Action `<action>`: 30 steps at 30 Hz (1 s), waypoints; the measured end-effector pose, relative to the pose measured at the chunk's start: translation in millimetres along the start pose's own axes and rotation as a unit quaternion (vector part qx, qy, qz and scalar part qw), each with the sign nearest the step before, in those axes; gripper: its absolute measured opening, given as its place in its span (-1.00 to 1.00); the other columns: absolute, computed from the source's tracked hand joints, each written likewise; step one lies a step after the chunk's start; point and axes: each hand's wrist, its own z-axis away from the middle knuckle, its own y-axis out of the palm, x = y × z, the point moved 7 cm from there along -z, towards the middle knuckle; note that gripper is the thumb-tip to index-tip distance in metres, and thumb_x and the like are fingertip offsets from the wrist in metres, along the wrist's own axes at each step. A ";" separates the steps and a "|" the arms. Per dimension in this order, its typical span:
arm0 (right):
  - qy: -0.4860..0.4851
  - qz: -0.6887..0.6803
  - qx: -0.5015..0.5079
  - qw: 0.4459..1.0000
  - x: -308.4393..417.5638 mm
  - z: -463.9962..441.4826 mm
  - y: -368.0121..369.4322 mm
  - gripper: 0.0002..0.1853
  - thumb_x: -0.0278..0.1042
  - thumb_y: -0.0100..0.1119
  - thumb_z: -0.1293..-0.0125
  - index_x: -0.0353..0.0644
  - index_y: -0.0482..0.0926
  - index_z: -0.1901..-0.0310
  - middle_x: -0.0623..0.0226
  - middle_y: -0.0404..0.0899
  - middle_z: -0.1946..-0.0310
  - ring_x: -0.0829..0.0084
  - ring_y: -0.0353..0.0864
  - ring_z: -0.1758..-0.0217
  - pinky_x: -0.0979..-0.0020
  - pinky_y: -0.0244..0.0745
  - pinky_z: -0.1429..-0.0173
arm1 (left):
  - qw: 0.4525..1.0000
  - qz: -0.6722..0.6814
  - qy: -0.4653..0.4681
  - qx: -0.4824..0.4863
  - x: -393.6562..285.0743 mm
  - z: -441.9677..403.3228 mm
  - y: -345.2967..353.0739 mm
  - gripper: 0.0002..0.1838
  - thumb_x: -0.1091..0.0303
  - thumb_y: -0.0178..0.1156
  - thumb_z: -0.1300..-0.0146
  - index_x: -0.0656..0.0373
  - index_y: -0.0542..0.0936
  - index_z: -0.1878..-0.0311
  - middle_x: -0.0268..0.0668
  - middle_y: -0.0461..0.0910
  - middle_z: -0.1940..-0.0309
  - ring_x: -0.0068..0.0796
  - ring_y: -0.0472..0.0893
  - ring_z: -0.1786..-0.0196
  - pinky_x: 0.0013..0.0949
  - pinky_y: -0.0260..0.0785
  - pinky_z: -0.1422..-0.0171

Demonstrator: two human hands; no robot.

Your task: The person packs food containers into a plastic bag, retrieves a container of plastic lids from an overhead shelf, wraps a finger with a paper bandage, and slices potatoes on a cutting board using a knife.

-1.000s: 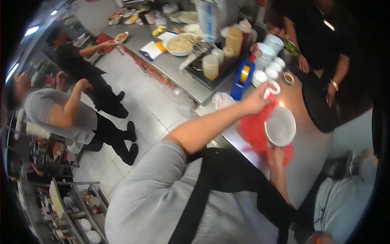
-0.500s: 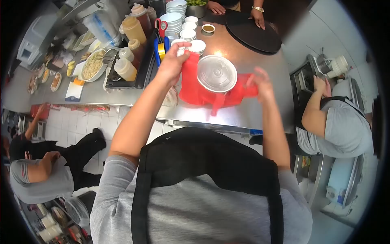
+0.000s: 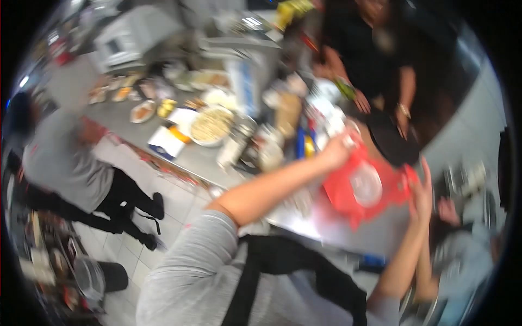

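Note:
A thin red plastic bag is spread over the steel counter, with a round clear-lidded container at its middle. My left hand is closed on the bag's upper left part. On the other side, my right hand pinches the bag's right handle, one finger pointing up. Red plastic surrounds the container, whose lid still shows from above. Motion blur softens the fingertips and the bag's edges.
Left along the counter stand a bowl of pale shredded food, sauce bottles and a white board. A person in black rests a hand by a round black tray. Others in grey stand left and right.
My view has swung left and tilted, so everything sits farther right. My right hand, apart from or barely at the bag before, now grips its handle. My left hand keeps its hold.

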 end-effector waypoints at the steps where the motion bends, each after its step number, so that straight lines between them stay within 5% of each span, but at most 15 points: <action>1: -0.006 -0.010 -0.019 1.000 -9.0 -2.3 -11.8 -0.17 -0.79 0.04 -0.05 -0.04 0.05 -0.38 0.00 0.44 -0.03 0.40 0.55 0.18 0.47 0.52 0.07 | 0.987 0.120 -0.104 0.034 -0.5 -3.6 -13.4 -0.94 0.49 0.09 -0.20 0.14 0.50 0.26 -0.31 0.52 0.35 -0.53 0.51 0.36 -0.46 0.41 0.30; 7: 0.019 -0.042 -0.003 0.999 -0.4 -2.2 -4.7 -0.23 -0.68 0.05 -0.13 -0.05 0.03 -0.38 0.06 0.48 0.04 0.39 0.55 0.22 0.44 0.51 0.09 | 0.998 0.025 -0.064 0.002 -53.0 -50.0 -176.3 -0.83 0.37 -0.02 -0.33 0.16 0.54 0.15 -0.39 0.53 0.35 -0.69 0.48 0.39 -0.51 0.45 0.29; 10: 0.008 -0.016 -0.003 1.000 -8.7 -14.3 -9.6 -0.25 -0.58 0.09 -0.18 -0.03 0.00 -0.38 0.09 0.50 0.08 0.37 0.55 0.21 0.39 0.50 0.08 | 0.987 -0.101 -0.088 -0.084 -74.7 -59.5 -286.4 -0.84 0.33 0.16 -0.23 0.15 0.57 0.17 -0.41 0.56 0.38 -0.69 0.50 0.43 -0.53 0.43 0.31; 14: -0.012 0.013 0.029 0.999 0.3 -13.4 22.0 -0.24 -0.53 0.12 -0.19 -0.02 0.00 -0.38 0.11 0.50 0.11 0.38 0.53 0.15 0.38 0.46 0.04 | 0.933 -0.277 -0.119 -0.195 -97.2 -62.1 -449.4 -0.86 0.37 0.14 -0.22 0.10 0.63 0.19 -0.40 0.56 0.44 -0.67 0.51 0.41 -0.52 0.44 0.30; 15: -0.036 0.033 0.002 0.999 -8.5 -20.3 8.9 -0.30 -0.42 0.12 -0.23 -0.04 0.04 -0.36 0.14 0.50 0.10 0.35 0.53 0.14 0.37 0.44 -0.01 | 0.926 -0.273 -0.135 -0.224 -109.2 -58.1 -485.0 -0.84 0.38 0.11 -0.23 0.09 0.63 0.17 -0.40 0.55 0.44 -0.65 0.50 0.42 -0.52 0.45 0.28; 18: -0.034 0.040 -0.095 0.994 -7.8 -20.6 15.6 -0.32 -0.53 0.08 -0.20 -0.03 0.08 -0.35 0.14 0.50 0.16 0.38 0.51 0.17 0.39 0.43 0.01 | 0.863 -0.363 -0.152 -0.318 -122.6 -57.8 -628.7 -0.76 0.51 0.01 -0.18 0.13 0.63 0.16 -0.41 0.53 0.46 -0.68 0.48 0.43 -0.56 0.41 0.31; 19: -0.032 0.058 -0.100 0.993 -7.6 -20.5 22.6 -0.34 -0.51 0.08 -0.21 -0.03 0.10 -0.34 0.17 0.51 0.18 0.40 0.51 0.18 0.40 0.44 0.03 | 0.876 -0.301 -0.104 -0.363 -124.7 -58.5 -681.9 -0.65 0.58 -0.05 -0.07 0.01 0.67 0.22 -0.42 0.52 0.53 -0.61 0.47 0.52 -0.53 0.41 0.40; 22: -0.089 0.171 -0.156 0.969 -28.9 -36.7 -14.9 -0.38 -0.43 0.10 -0.24 -0.02 0.15 -0.33 0.34 0.49 0.24 0.51 0.46 0.22 0.46 0.40 0.09 | 0.855 -0.247 -0.050 -0.453 -138.7 -55.2 -807.5 -0.77 0.49 -0.04 -0.25 0.15 0.65 0.25 -0.45 0.42 0.61 -0.64 0.37 0.60 -0.53 0.30 0.52; 26: -0.075 0.151 -0.218 0.961 -51.2 -35.9 -14.7 -0.45 -0.27 0.08 -0.29 -0.06 0.18 -0.29 0.28 0.48 0.18 0.43 0.49 0.16 0.37 0.44 0.05 | 0.881 -0.091 -0.044 -0.462 -111.3 -79.9 -940.4 -0.79 0.28 0.06 -0.29 0.16 0.62 0.20 -0.41 0.49 0.45 -0.60 0.43 0.34 -0.43 0.37 0.18; 30: -0.040 0.100 -0.347 0.932 -61.9 -29.3 -11.5 -0.41 -0.16 0.07 -0.30 -0.08 0.14 -0.31 0.14 0.39 -0.06 0.28 0.45 -0.03 0.28 0.35 -0.14 | 0.897 -0.011 -0.032 -0.442 -69.6 -127.8 -1038.3 -0.73 0.17 0.12 -0.26 0.17 0.58 0.14 -0.35 0.55 0.28 -0.58 0.44 0.30 -0.37 0.36 0.10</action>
